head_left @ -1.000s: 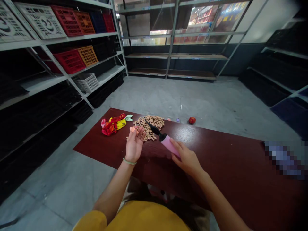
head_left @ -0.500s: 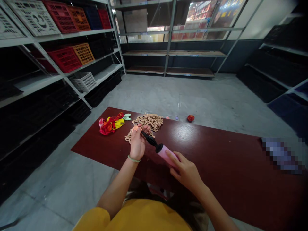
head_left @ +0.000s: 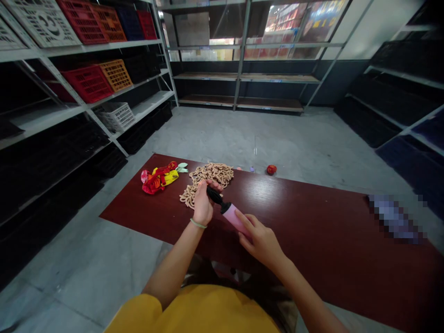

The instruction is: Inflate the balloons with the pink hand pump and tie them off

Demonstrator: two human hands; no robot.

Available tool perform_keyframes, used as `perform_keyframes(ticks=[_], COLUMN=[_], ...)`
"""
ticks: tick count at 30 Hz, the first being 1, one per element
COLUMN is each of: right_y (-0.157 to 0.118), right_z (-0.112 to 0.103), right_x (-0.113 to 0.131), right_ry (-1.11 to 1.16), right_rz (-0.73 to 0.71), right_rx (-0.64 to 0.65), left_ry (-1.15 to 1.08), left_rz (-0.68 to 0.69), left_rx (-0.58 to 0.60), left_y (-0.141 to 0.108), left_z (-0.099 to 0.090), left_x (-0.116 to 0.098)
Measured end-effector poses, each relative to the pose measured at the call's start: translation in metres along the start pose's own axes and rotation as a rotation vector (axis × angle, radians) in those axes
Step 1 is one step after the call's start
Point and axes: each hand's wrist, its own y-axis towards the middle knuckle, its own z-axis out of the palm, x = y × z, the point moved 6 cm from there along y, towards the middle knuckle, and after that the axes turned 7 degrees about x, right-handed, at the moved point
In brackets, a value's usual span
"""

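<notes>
Evidently the pink pump is a light thing, likely a hollow plastic tube, held aslant above the counter with its black nozzle pointing away from the body and toward the left. The right hand is gripping the near part of the pink barrel, fingers curled over it; that end is hidden in the palm. The barrel looks stiff and smooth, so it could twist in a loose grip, and the wide middle of the tube seems the best place to hold it. The nozzle narrows toward its tip and is probably the part to steady gently rather than bear on.

The left hand is curled about the nozzle's far end, and a small orange piece shows by the thumb, apparently pinched there. Most of it is covered, but it looks thin, soft and stretchy, easy to tear with a nail; its rim would be the place to pinch. How far it sits over the tip, I cannot tell.

Beyond the left hand lies a heap of tan curled pieces, and to its left limp red and yellow pieces, seemingly just as soft.
</notes>
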Motion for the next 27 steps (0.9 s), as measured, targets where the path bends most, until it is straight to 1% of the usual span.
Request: perform_keyframes(ticks=[4, 8, 10, 12, 16, 19, 21, 22, 24, 27], right_y=[0.010, 0.014, 0.008, -0.003, -0.026, -0.031, -0.028, -0.025, -0.016, -0.002], right_z=[0.006, 0.013, 0.015, 0.014, 0.006, 0.001, -0.001, -0.001, -0.001, 0.001], right_x=[0.002, 0.005, 0.006, 0.004, -0.004, -0.005, -0.002, -0.001, 0.003, 0.005], right_ry=[0.002, 0.062, 0.125, 0.169, 0.195, 0.207, 0.225, 0.236, 0.253, 0.261], right_rz=[0.038, 0.092, 0.097, 0.088, 0.075, 0.099, 0.122, 0.134, 0.153, 0.181], right_rx=[-0.018, 0.002, 0.017, 0.035, 0.064, 0.072, 0.076, 0.078, 0.075, 0.051], left_ry=[-0.005, -0.004, 0.003, 0.001, -0.024, -0.039, -0.040, -0.039, -0.037, -0.033], left_rz=[0.021, 0.043, 0.071, 0.122, 0.135, 0.144, 0.159, 0.162, 0.147, 0.068], left_rx=[-0.050, -0.118, -0.118, -0.111, -0.180, -0.183, -0.155, -0.136, -0.092, -0.027], left_y=[-0.001, 0.004, 0.013, 0.024, 0.047, 0.054, 0.051, 0.048, 0.038, 0.019], left_z=[0.008, 0.008, 0.005, 0.000, -0.017, -0.022, -0.020, -0.016, -0.008, 0.004], left_x=[0.006, 0.004, -0.005, -0.022, -0.055, -0.067, -0.065, -0.060, -0.045, -0.014])
